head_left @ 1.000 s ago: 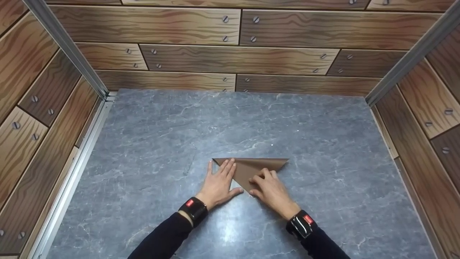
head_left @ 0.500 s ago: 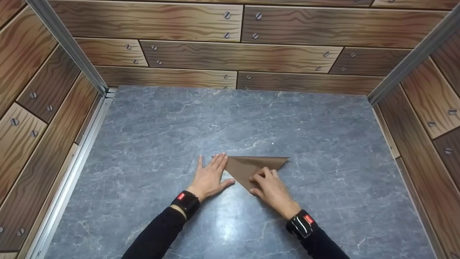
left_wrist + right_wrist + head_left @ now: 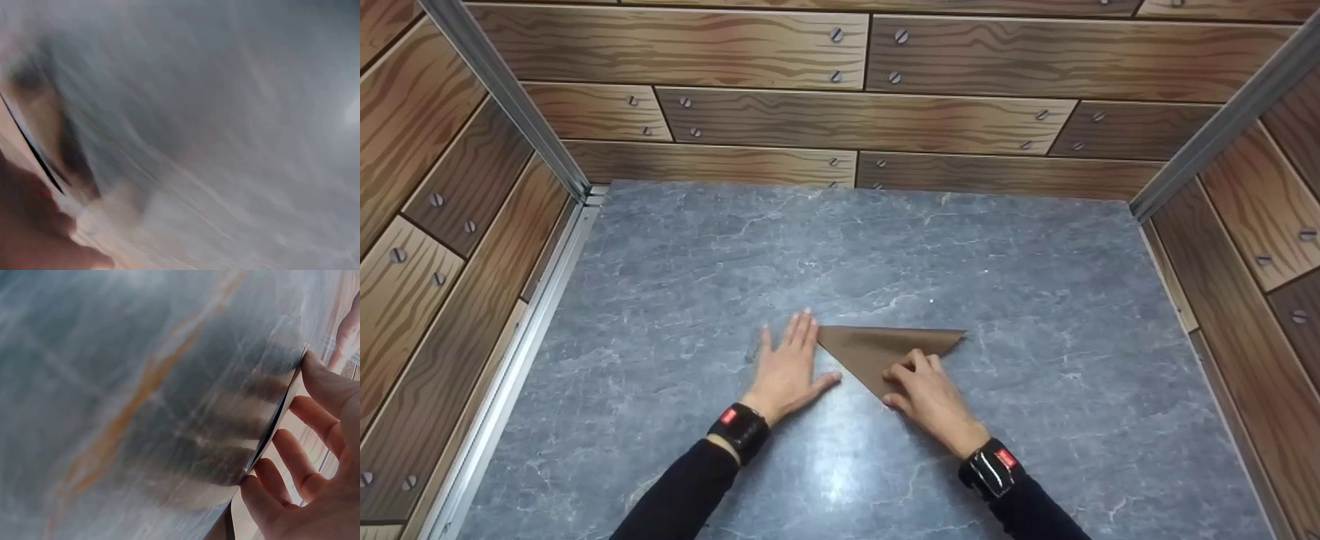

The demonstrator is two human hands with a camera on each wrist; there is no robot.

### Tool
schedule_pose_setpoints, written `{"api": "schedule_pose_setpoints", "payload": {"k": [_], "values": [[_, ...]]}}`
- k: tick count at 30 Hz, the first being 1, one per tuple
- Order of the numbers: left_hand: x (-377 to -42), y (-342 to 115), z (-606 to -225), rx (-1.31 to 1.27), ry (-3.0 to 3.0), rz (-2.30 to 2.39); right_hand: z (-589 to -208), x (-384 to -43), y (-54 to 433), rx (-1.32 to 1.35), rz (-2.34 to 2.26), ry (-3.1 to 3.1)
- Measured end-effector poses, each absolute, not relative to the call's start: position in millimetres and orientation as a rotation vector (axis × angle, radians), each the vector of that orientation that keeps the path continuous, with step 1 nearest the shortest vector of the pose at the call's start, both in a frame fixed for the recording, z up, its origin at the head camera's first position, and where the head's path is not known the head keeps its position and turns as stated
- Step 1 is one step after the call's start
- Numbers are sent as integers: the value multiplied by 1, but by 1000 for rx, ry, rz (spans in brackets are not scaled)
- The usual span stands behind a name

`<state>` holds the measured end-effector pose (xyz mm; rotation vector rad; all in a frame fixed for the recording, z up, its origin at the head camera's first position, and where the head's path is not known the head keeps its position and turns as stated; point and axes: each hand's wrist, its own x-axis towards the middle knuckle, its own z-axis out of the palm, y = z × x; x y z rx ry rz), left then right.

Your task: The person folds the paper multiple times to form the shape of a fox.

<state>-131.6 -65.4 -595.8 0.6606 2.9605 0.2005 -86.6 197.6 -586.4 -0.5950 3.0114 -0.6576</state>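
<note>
A brown sheet of paper (image 3: 859, 345), folded into a triangle, lies on the marbled tabletop with its long edge at the far side. My left hand (image 3: 784, 379) lies flat with spread fingers, its fingertips over the paper's left corner. Bent fingers of my right hand (image 3: 926, 397) press their tips on the paper near its lower corner, the thumb close to the near tip. In the right wrist view, those spread fingertips touch the thin sheet. The left wrist view is blurred; part of the left hand (image 3: 39, 236) shows at lower left.
Wood-patterned walls (image 3: 780, 116) enclose the grey tabletop (image 3: 682, 247) at the back and both sides. Metal rails (image 3: 506, 375) run along the left edge and up the corners. Black bands (image 3: 740, 433) sit on both wrists.
My left hand has slid left along the paper to its left corner, uncovering more of the sheet. The right hand stays about where it was.
</note>
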Motion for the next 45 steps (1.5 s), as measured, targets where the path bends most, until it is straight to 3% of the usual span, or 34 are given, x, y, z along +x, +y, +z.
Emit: {"api": "schedule_pose_setpoints", "payload": {"k": [8,22,45], "values": [[-117,-36,-591,870,2932,167,-585,-87,198,-603,-625,3013],[-120,-27,-597,738,2933,296,-586,-87,200,-710,-605,3062],[-124,-20,-600,705,3060,249,-578,-100,196,-611,-628,3008]]}}
